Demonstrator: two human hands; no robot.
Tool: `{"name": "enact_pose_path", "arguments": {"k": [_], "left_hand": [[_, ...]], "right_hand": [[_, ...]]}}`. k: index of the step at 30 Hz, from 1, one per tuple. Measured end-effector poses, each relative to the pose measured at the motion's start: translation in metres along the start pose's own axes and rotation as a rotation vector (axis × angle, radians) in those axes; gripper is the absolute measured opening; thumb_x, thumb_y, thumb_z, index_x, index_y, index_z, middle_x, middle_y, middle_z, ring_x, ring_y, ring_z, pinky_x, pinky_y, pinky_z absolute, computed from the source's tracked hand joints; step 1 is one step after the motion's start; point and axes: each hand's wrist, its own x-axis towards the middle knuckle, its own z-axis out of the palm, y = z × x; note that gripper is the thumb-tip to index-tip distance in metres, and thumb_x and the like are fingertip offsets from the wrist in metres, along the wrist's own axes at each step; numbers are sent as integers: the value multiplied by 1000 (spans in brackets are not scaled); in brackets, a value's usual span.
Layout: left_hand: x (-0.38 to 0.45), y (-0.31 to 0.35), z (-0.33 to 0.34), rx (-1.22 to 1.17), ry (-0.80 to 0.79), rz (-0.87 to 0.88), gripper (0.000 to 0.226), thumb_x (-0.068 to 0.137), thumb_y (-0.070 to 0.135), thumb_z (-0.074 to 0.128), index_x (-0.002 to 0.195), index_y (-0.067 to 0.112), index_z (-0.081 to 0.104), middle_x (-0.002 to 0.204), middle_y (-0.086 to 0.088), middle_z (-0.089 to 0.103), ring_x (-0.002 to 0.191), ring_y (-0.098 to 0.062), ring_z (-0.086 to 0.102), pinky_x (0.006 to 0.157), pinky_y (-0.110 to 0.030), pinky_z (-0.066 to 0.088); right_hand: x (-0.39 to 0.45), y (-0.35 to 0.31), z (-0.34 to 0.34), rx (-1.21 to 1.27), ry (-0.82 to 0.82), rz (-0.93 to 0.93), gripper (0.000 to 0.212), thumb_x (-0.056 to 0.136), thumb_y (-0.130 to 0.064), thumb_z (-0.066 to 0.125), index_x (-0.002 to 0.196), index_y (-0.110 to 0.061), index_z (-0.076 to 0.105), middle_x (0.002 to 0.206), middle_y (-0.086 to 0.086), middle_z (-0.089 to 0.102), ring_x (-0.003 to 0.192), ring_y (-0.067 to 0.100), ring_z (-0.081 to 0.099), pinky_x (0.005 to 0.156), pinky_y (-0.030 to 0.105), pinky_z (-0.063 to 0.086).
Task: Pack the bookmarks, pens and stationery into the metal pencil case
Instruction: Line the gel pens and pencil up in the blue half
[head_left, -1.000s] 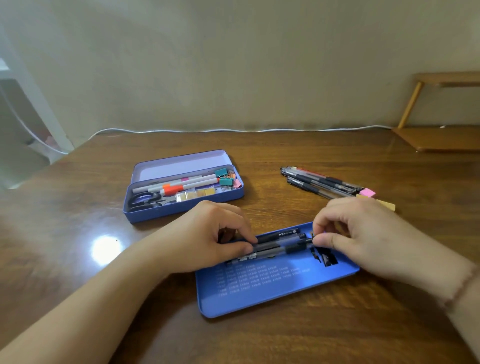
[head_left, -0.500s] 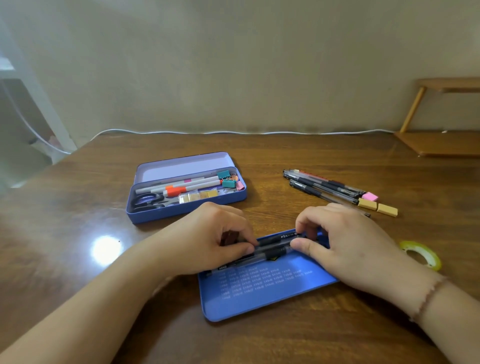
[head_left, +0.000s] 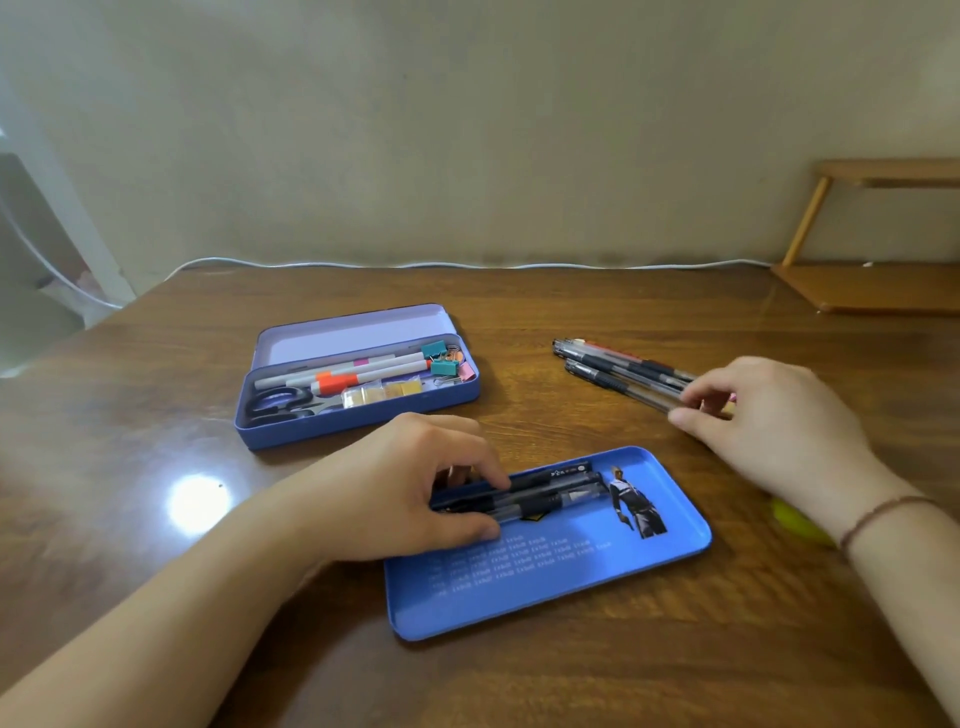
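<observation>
A: How many tins on the table?
B: Two: an open pencil case (head_left: 358, 415) upper left, a blue tray (head_left: 571, 587) at centre.
A: Hands?
B: Two, and two teal binder clips (head_left: 441, 358) in the case

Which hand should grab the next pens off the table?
Right. The right hand is already at the loose pens, fingers touching them. The left hand is busy holding the pens in the blue tray.

Right hand (head_left: 769, 426) hides loose pens' (head_left: 618, 371) near ends; yellow-green object (head_left: 795, 522) blurred behind wrist.
</observation>
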Motion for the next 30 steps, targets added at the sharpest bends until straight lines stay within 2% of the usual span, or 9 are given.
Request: {"name": "enact_pose_path", "arguments": {"k": [3,6,9,12,14,16,20,26,30], "left_hand": [[1,1,2,3,12,10,28,82,40,77,108,33,70,102,15,65,91,-10,64,79,-29,53],[1,3,2,3,21,-2,28,82,40,76,108,35,67,97,16,64,87,-10,62,74,-23,53],[1,3,1,-44,25,-18,20,81,37,78,96,34,66,93,12,63,81,-13,58,71,-28,52],[3,2,1,-89,-10,-44,16,81,36,78,88,33,65,95,7,63,81,-16,59,73,-39,52],[5,0,2,-108,-10,-34,15,80,35,79,86,31,65,94,2,64,82,-19,59,73,-43,51],[5,-2,3,-119,-7,-34,16,79,34,80,86,30,66,93,-2,64,82,-20,59,75,-45,50],[4,-4,1,-142,-30,-52,15,80,35,79,87,35,65,99,0,65,87,-20,60,78,-46,51],[3,-3,-3,-172,-60,-55,13,84,29,76,88,36,66,102,5,67,90,-18,59,81,-44,51],[3,-2,-3,-164,-66,-53,13,84,29,76,86,36,65,103,8,65,92,-18,60,82,-42,51]], "right_hand": [[3,0,6,-42,-75,90,21,83,-47,67,94,-30,72,89,-5,65,82,16,52,55,24,37],[5,-1,5,-69,-28,48,15,88,-44,62,90,-32,71,88,-5,67,80,16,52,53,25,38],[-4,6,-12,183,32,-170,12,87,-37,64,75,-38,65,79,-13,67,74,11,55,60,29,42],[-18,2,-33,401,-163,-493,10,81,-38,64,73,-40,70,80,-17,68,78,7,63,63,19,45],[-21,-1,-31,336,-313,-598,10,83,-43,64,77,-42,72,85,-23,67,83,2,64,66,18,47],[-22,-4,-20,198,-359,-635,11,82,-52,62,84,-45,71,87,-28,64,86,-3,60,71,26,50],[-25,-12,-8,187,-348,-590,13,75,-51,71,86,-44,68,78,-27,63,87,-2,56,71,28,49],[-37,-29,-4,136,-294,-665,34,77,-66,44,81,-41,66,81,-24,62,84,3,57,68,33,52],[-42,-38,4,100,-169,-687,31,80,-61,45,80,-37,65,76,-21,59,74,1,56,59,28,50]]}}
